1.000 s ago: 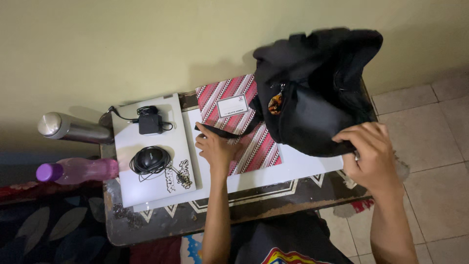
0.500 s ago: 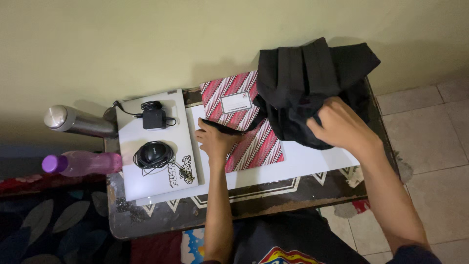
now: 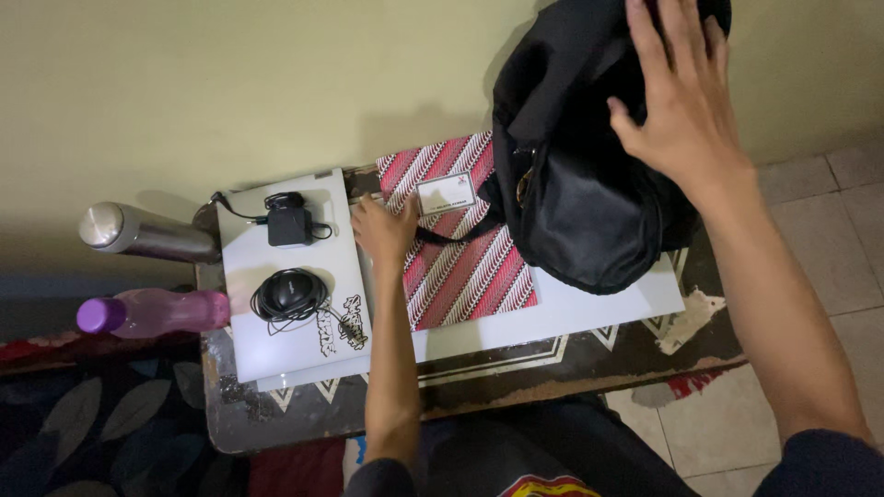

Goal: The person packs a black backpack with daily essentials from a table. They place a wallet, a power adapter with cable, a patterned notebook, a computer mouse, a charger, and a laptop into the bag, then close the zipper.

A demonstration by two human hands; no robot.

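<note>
A black backpack [image 3: 589, 193] stands upright on the right of a small table [image 3: 516, 377], leaning toward the wall. My right hand [image 3: 681, 92] lies flat and spread against its upper part. My left hand [image 3: 385, 230] rests on the left edge of a red-and-white striped notebook [image 3: 465, 253], holding a black strap [image 3: 451, 235] that runs from the backpack across the notebook. The notebook lies on a large white sheet [image 3: 589, 308].
A white laptop [image 3: 287, 276] lies closed on the table's left, with a black charger [image 3: 290, 224] and a black mouse [image 3: 287, 293] on its lid. A steel flask [image 3: 143, 235] and a purple-capped bottle [image 3: 152, 311] lie left of the table. Tiled floor [image 3: 829, 248] is at right.
The backpack has been raised from a crumpled heap to upright. My right hand went from gripping its lower part to pressing flat on its top. My left hand shifted slightly up and left.
</note>
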